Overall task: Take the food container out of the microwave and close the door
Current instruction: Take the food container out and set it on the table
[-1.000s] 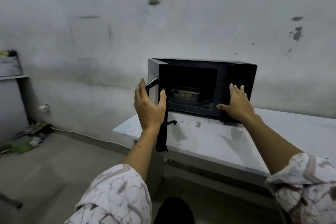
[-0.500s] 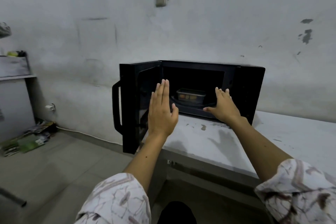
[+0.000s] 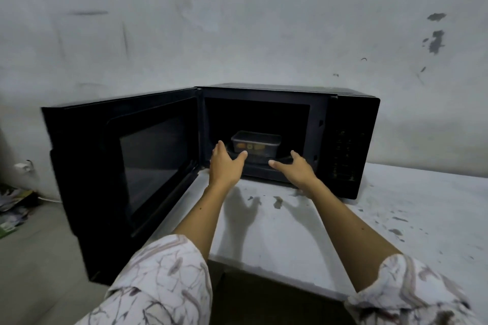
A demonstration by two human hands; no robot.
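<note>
So the microwave (image 3: 264, 137) sits toward the back of the desk (image 3: 396, 232), and its door (image 3: 124, 166) is swung all the way out to 9 o'clock, well clear of the opening. That leaves the whole cavity free to reach into with both arms, which looks like the point of opening it that far.

The food container (image 3: 255, 145) is still inside, dead centre of the cavity at 12 o'clock from the hands, lid on, something yellowish showing through the clear wall.

Left hand (image 3: 224, 163) and right hand (image 3: 293, 169) are both at the mouth of the cavity, palms turned in toward each other. Each grip is wide, thumbs spread, holding nothing. Neither touches the box yet. They sit at about 8 and 4 o'clock from the container, so I'd guess it's a two-handed side grab, sensible if the thing is hot or sloshy.

Door closing comes after, so maybe a third of the way through.
</note>
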